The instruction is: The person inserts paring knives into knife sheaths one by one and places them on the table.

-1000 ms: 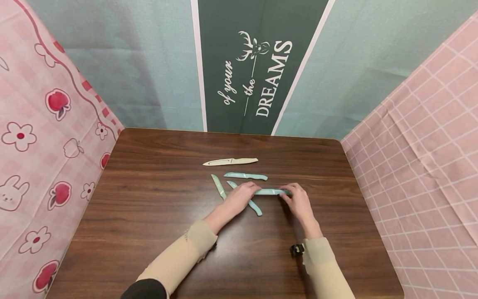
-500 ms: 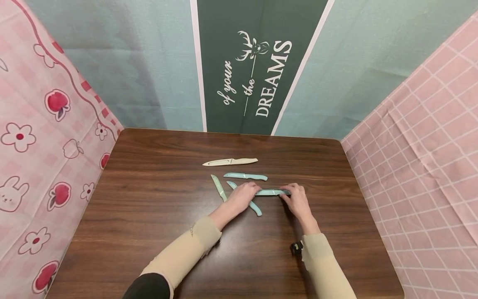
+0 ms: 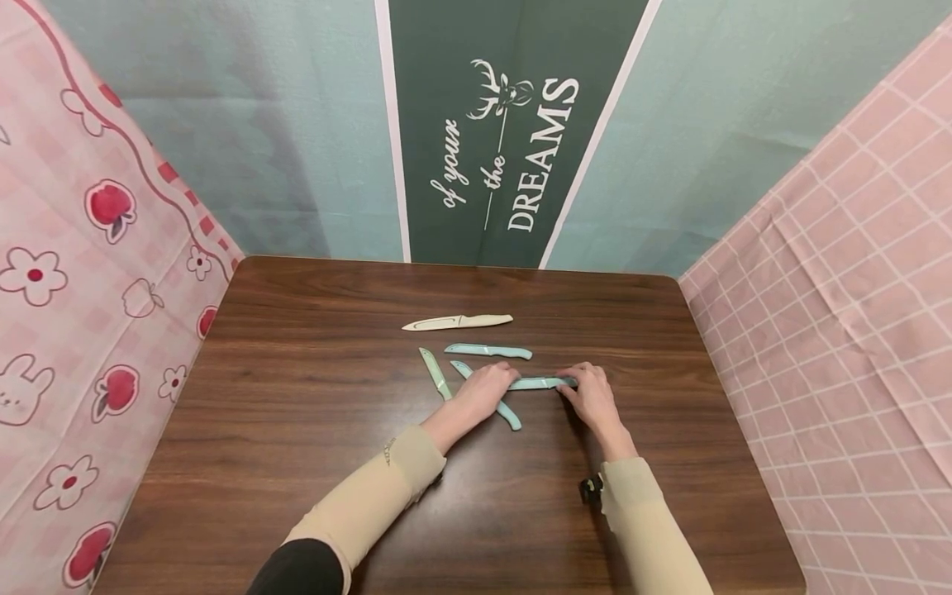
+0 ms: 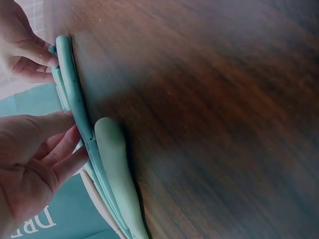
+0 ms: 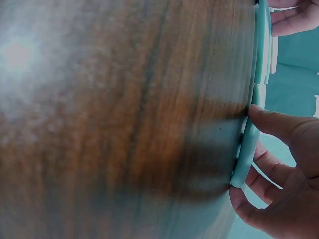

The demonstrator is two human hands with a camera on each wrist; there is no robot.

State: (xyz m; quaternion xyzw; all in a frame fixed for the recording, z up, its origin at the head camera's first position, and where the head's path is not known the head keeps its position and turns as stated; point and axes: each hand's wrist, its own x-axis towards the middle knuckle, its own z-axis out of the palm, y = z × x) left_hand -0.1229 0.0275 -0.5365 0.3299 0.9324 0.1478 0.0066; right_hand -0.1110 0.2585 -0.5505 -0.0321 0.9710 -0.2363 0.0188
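Note:
A light blue knife with a covered blade [image 3: 531, 383] lies between my two hands, roughly level, with its handle to the right. My left hand [image 3: 487, 388] pinches it at the blade end, the tip hidden under the fingers. At the other end, my right hand [image 3: 592, 397] holds the handle [image 5: 246, 157] between thumb and fingers. Passing under my left hand is another blue knife [image 3: 508, 415], lying slantwise. A green knife [image 3: 435, 373] is just left of that hand, its handle partly covered by the wrist; this handle [image 4: 113, 149] shows large in the left wrist view.
Beyond the hands, a third blue knife [image 3: 488, 351] lies crosswise on the brown wooden table [image 3: 312, 355]. Farther back is a cream knife [image 3: 457, 322]. Patterned cloths hang behind and on both sides, among them a pink checked one [image 3: 840, 273] at the right.
My left forearm has shifted slightly right and forward. The held blue knife has tilted a little, its handle end slightly farther back. The other knives stay in place.

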